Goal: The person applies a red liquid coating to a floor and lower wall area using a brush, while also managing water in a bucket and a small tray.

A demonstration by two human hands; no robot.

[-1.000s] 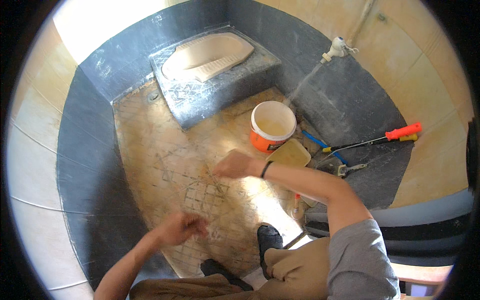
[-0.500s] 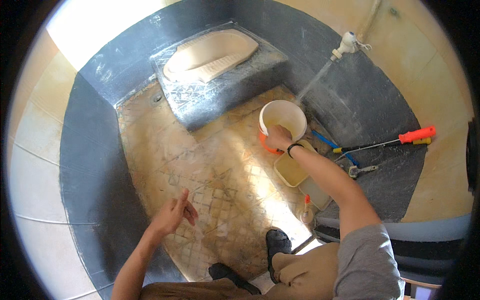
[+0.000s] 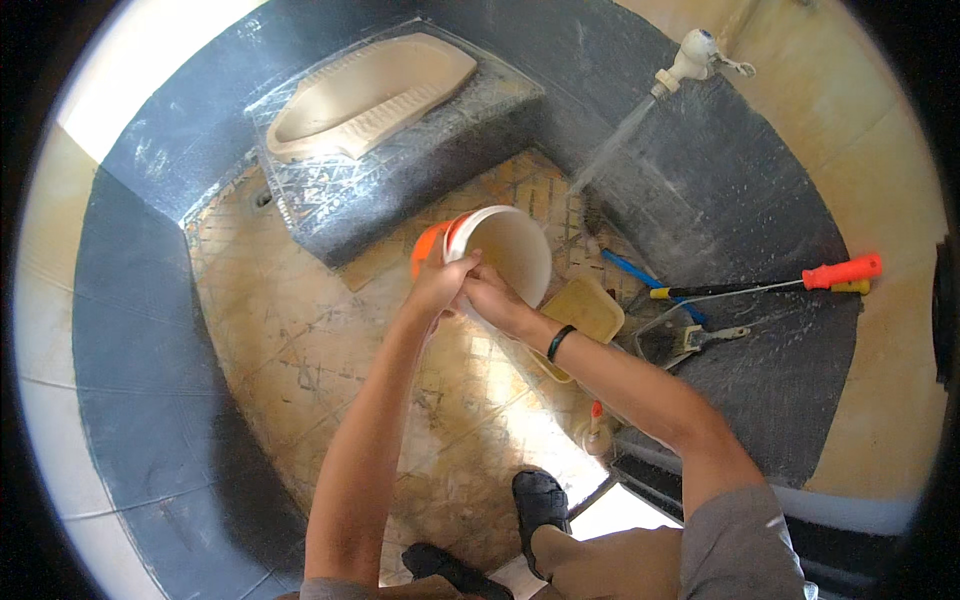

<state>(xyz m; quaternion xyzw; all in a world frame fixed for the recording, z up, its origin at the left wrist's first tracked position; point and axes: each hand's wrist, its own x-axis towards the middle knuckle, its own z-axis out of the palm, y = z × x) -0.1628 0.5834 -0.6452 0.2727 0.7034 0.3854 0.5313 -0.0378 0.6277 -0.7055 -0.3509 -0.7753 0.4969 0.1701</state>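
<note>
An orange bucket with a white inside leans over, its mouth turned to the right. My left hand grips the bucket's near left side by the rim. Right beside it, my right hand is closed on the same rim, a black band round the wrist. The fingertips of both hands are partly hidden. Behind the bucket, water streams from a white tap on the wall. A pale yellowish tub stands on the floor just right of the bucket.
A squat toilet pan is set in a raised dark block at the back. Along the right lie a blue-handled tool, a red-handled rod and a paint brush. A red-topped bottle stands near my shoe. A floor drain lies left.
My left hand has come up from the lower left and taken hold of the bucket. The bucket has shifted left, away from the water stream, and tipped. My right hand has moved left with it.
</note>
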